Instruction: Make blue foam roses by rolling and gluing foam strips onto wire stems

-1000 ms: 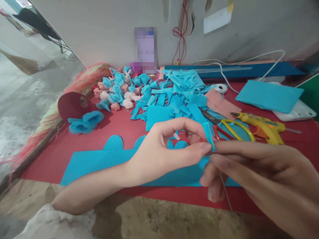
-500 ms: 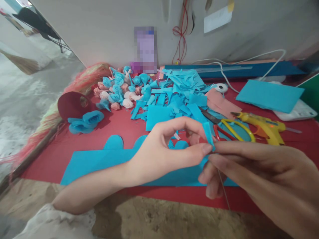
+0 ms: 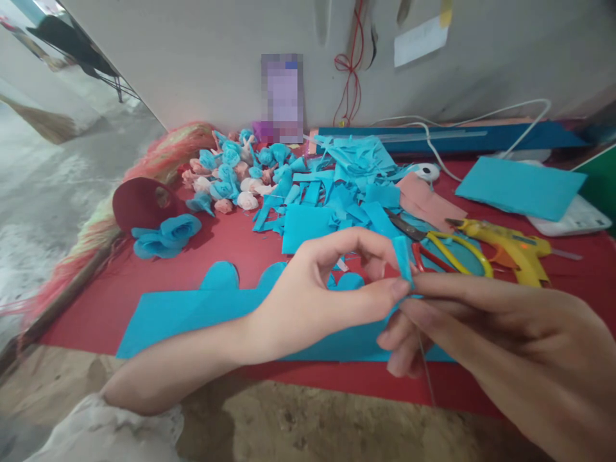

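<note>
Between my thumb and fingers, my left hand [image 3: 317, 295] pinches a narrow blue paper strip [image 3: 402, 256], upright and rolled or folded at its lower end. My right hand [image 3: 486, 327] is closed on the same piece from the right, fingertips touching its base. A thin wire [image 3: 426, 369] hangs down below the fingertips; its top is hidden by them. Under both hands lies a large blue paper sheet [image 3: 178, 321], with rounded blue paper pieces [image 3: 220, 276] along its far edge. Just beyond my hands are scissors [image 3: 452, 253] with yellow and red handles.
A yellow glue gun [image 3: 517, 247] lies on the right of the red table [image 3: 96, 314]. Blue paper scraps [image 3: 337, 179] fill the middle. Paper roses [image 3: 224, 173] are heaped at back left, near larger blue flowers [image 3: 166, 236]. A broom [image 3: 72, 282] lies along the left edge.
The lower fingers of my right hand have curled slightly to the left, and the wire's lower end has swung left. Both hands keep their pinch on the blue strip.
</note>
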A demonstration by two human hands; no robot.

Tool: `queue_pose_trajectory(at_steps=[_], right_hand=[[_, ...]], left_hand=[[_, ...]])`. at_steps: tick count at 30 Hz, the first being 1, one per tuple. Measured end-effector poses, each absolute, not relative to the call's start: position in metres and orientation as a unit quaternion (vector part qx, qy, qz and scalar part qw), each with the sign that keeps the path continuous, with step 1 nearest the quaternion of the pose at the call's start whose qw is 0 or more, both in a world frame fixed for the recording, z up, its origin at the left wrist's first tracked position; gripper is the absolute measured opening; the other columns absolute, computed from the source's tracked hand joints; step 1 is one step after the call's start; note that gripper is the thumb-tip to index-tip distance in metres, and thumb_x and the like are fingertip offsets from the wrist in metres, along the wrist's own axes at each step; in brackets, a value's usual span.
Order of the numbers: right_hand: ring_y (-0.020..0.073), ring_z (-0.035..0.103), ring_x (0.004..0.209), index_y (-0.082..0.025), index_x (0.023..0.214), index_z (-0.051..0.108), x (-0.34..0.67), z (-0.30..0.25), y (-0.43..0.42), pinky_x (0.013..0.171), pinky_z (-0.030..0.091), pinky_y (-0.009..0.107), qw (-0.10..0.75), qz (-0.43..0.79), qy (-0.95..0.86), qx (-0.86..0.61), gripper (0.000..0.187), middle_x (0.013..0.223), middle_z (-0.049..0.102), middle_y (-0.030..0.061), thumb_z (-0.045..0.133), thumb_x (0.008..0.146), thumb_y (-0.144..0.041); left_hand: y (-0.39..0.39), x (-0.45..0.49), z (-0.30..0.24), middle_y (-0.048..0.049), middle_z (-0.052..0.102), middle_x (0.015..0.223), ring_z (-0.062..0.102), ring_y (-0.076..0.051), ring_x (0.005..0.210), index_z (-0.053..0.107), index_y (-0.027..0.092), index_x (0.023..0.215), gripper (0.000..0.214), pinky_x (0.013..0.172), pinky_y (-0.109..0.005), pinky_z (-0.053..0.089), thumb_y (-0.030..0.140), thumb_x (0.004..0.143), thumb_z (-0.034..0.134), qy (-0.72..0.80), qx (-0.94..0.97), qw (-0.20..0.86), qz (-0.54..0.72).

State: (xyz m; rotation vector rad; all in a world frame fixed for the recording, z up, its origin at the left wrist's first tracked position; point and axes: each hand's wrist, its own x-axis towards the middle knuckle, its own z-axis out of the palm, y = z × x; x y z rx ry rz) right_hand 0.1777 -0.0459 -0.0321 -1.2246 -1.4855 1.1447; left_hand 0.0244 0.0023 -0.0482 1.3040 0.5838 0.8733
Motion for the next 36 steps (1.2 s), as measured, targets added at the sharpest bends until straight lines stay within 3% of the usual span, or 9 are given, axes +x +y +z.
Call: queue_pose_trajectory(at_steps=[6, 12, 19, 36], right_hand=[[0.0083, 0.065, 0.046, -0.042, 0.082, 0.070, 0.180, -0.036, -0.050, 0.049, 0.053, 0.007, 0.442, 0.442, -0.604, -0.495, 0.028, 0.057, 0.069, -0.0123, 0.058, 0.078, -0.017], [0.0097, 0.064, 0.042, -0.041, 0.084, 0.070, 0.177, -0.039, -0.052, 0.044, 0.054, 0.010, 0.495, 0.401, -0.596, -0.488, 0.031, 0.055, 0.068, -0.0126, 0.056, 0.075, -0.015], [0.0113, 0.067, 0.050, -0.048, 0.088, 0.067, 0.179, -0.037, -0.057, 0.046, 0.056, 0.013, 0.435, 0.418, -0.598, -0.527, 0.029, 0.060, 0.070, -0.0148, 0.060, 0.079, -0.021], [0.0115, 0.066, 0.047, -0.049, 0.089, 0.066, 0.177, -0.041, -0.057, 0.040, 0.055, 0.014, 0.462, 0.382, -0.595, -0.535, 0.027, 0.061, 0.069, -0.0155, 0.060, 0.078, -0.024]], left_hand=[[0.001, 0.025, -0.048, 0.0038, 0.047, 0.069, 0.043, -0.009, 0.069, 0.053, 0.019, 0.074, 0.011, 0.067, -0.022, 0.035, 0.016, 0.078, 0.063, 0.256, 0.575, 0.671, 0.391], [0.002, 0.027, -0.047, 0.0038, 0.047, 0.068, 0.043, -0.009, 0.067, 0.052, 0.019, 0.073, 0.013, 0.066, -0.023, 0.035, 0.015, 0.076, 0.064, 0.259, 0.581, 0.664, 0.393], [0.001, 0.027, -0.046, 0.0022, 0.048, 0.068, 0.044, -0.011, 0.068, 0.053, 0.019, 0.072, 0.013, 0.065, -0.025, 0.037, 0.020, 0.075, 0.066, 0.273, 0.586, 0.654, 0.393], [0.000, 0.030, -0.047, 0.0016, 0.050, 0.068, 0.046, -0.011, 0.067, 0.056, 0.019, 0.071, 0.018, 0.060, -0.025, 0.039, 0.031, 0.072, 0.069, 0.285, 0.564, 0.666, 0.397]])
